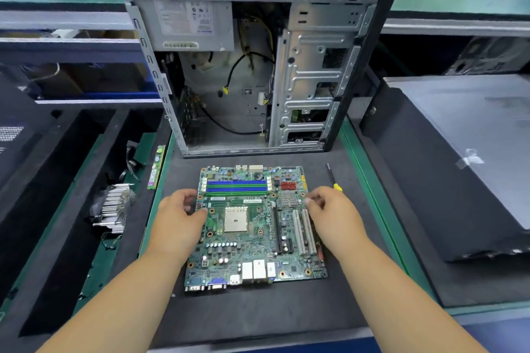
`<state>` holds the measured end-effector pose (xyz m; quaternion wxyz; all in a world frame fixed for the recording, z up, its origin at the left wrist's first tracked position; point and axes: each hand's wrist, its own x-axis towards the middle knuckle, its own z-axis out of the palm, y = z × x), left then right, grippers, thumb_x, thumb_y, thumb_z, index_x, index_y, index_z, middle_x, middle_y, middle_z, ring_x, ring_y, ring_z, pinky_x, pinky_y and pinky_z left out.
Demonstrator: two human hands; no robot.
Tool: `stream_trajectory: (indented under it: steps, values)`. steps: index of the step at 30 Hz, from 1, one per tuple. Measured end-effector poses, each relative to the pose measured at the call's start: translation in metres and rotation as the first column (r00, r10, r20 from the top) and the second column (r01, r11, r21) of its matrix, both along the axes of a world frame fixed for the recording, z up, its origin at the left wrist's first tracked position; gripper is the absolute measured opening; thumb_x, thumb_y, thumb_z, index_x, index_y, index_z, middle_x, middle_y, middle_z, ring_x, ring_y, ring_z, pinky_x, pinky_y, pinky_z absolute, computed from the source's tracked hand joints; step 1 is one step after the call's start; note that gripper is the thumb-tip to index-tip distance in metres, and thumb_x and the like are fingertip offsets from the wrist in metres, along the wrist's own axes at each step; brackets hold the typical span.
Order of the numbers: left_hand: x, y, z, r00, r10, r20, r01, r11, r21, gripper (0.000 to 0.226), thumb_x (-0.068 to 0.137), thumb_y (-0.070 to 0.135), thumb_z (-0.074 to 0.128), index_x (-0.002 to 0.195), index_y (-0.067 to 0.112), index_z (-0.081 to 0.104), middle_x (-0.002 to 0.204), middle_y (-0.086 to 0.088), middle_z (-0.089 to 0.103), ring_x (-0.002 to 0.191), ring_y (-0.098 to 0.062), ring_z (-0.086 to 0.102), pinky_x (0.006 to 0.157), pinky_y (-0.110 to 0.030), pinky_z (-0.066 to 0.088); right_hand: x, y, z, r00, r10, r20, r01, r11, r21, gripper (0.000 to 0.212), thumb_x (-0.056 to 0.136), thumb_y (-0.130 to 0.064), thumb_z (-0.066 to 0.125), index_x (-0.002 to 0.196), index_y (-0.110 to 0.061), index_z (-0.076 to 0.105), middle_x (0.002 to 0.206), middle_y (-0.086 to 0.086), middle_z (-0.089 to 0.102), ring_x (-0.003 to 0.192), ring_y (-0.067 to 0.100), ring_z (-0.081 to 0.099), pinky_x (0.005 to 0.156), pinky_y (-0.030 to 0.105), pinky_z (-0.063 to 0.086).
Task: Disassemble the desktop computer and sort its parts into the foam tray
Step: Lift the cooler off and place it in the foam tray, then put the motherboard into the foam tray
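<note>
Motherboard (255,226) lies flat on the dark foam mat (258,315), centre of the bench, port side nearest the person. Left hand (179,221) is at the board's left edge, fingers curled, thumb over the top face near the socket; looks like it grips the edge, fingertips partly hidden under. Right hand (334,213) is at the right edge by the white expansion slots, fingers bent and pinched together at the board's rim; whether it actually holds the board or just touches it I cannot tell. So the board sits between both hands, one on each side.

Open computer case (252,66) stands upright just beyond the board, side panel off, loose cables and power supply visible inside. Screwdriver (333,178) with yellow handle lies on the mat just far-right of the right hand, not touched. To the left, foam tray (71,180) with compartments: heatsink (113,208) with fan wires in one, RAM stick (157,167) on edge along the tray's right wall. Removed side panel (473,157) rests on the right.
</note>
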<state>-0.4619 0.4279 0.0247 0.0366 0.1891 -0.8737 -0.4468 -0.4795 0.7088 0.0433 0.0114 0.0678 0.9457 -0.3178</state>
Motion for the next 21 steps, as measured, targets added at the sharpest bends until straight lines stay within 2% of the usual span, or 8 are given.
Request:
stream_trajectory:
  steps: [4, 6, 8, 10, 12, 14, 17, 21]
  values:
    - [-0.008, 0.005, 0.002, 0.981, 0.028, 0.192, -0.041, 0.997, 0.061, 0.047, 0.088, 0.029, 0.065, 0.131, 0.018, 0.048, 0.115, 0.002, 0.056, 0.089, -0.016, 0.055, 0.074, -0.031, 0.040, 0.001, -0.005, -0.002, 0.984, 0.027, 0.177, -0.039, 0.997, 0.064, 0.047, 0.091, -0.045, 0.056, 0.130, -0.019, 0.051, 0.124, 0.005, 0.049, 0.114, 0.026, 0.050, 0.092, 0.037, 0.044]
    - [-0.012, 0.005, 0.001, 0.970, 0.039, 0.242, -0.064, 0.993, 0.095, 0.052, 0.088, 0.030, 0.064, 0.134, 0.017, 0.046, 0.118, -0.001, 0.055, 0.086, -0.017, 0.054, 0.075, -0.033, 0.041, 0.001, -0.009, -0.003, 0.972, 0.061, 0.227, -0.084, 0.992, 0.094, 0.057, 0.092, -0.048, 0.055, 0.138, -0.016, 0.043, 0.131, 0.009, 0.045, 0.122, 0.029, 0.043, 0.098, 0.037, 0.040]
    - [-0.018, 0.006, 0.000, 0.961, 0.065, 0.270, -0.108, 0.983, 0.150, 0.055, 0.088, 0.028, 0.065, 0.137, 0.014, 0.045, 0.129, -0.008, 0.053, 0.096, -0.025, 0.053, 0.083, -0.038, 0.042, -0.001, -0.011, -0.002, 0.965, 0.077, 0.252, -0.096, 0.993, 0.065, 0.060, 0.092, -0.048, 0.054, 0.141, -0.016, 0.039, 0.134, 0.009, 0.041, 0.124, 0.029, 0.042, 0.098, 0.037, 0.040]
    - [-0.025, 0.007, -0.001, 0.948, 0.108, 0.299, -0.182, 0.955, 0.234, 0.053, 0.089, 0.025, 0.065, 0.137, 0.010, 0.047, 0.139, -0.014, 0.049, 0.117, -0.034, 0.049, 0.093, -0.045, 0.038, -0.005, -0.011, -0.002, 0.960, 0.073, 0.270, -0.081, 0.997, 0.016, 0.061, 0.091, -0.048, 0.055, 0.142, -0.018, 0.038, 0.136, 0.009, 0.040, 0.123, 0.030, 0.044, 0.098, 0.038, 0.042]
    - [-0.030, 0.007, 0.001, 0.922, 0.144, 0.360, -0.263, 0.915, 0.305, 0.050, 0.091, 0.024, 0.064, 0.135, 0.007, 0.050, 0.144, -0.017, 0.045, 0.129, -0.040, 0.042, 0.088, -0.047, 0.035, -0.009, -0.009, 0.000, 0.955, 0.060, 0.292, -0.053, 0.998, -0.032, 0.060, 0.091, -0.048, 0.055, 0.141, -0.019, 0.039, 0.136, 0.008, 0.040, 0.120, 0.029, 0.046, 0.098, 0.039, 0.043]
    - [-0.031, 0.006, 0.001, 0.905, 0.164, 0.393, -0.303, 0.897, 0.323, 0.053, 0.090, 0.025, 0.065, 0.136, 0.004, 0.047, 0.145, -0.019, 0.042, 0.130, -0.042, 0.041, 0.085, -0.048, 0.034, -0.014, -0.007, 0.001, 0.949, 0.045, 0.313, -0.019, 0.996, -0.088, 0.057, 0.091, -0.047, 0.055, 0.140, -0.020, 0.041, 0.135, 0.007, 0.041, 0.115, 0.027, 0.050, 0.095, 0.037, 0.044]
    - [-0.030, 0.003, 0.005, 0.904, 0.158, 0.397, -0.322, 0.863, 0.390, 0.060, 0.088, 0.025, 0.068, 0.139, 0.004, 0.046, 0.149, -0.017, 0.039, 0.135, -0.039, 0.036, 0.103, -0.055, 0.031, -0.020, -0.005, 0.000, 0.944, 0.034, 0.327, 0.005, 0.993, -0.117, 0.055, 0.090, -0.046, 0.056, 0.137, -0.020, 0.045, 0.129, 0.007, 0.048, 0.106, 0.025, 0.055, 0.085, 0.033, 0.045]
    - [-0.023, -0.001, 0.021, 0.942, 0.082, 0.326, -0.239, 0.845, 0.478, 0.044, 0.085, 0.027, 0.072, 0.125, 0.014, 0.060, 0.144, -0.009, 0.048, 0.135, -0.029, 0.038, 0.107, -0.047, 0.027, -0.027, -0.005, 0.001, 0.931, 0.017, 0.364, 0.007, 0.998, -0.064, 0.054, 0.091, -0.044, 0.053, 0.138, -0.019, 0.044, 0.133, 0.008, 0.047, 0.113, 0.027, 0.051, 0.087, 0.035, 0.046]
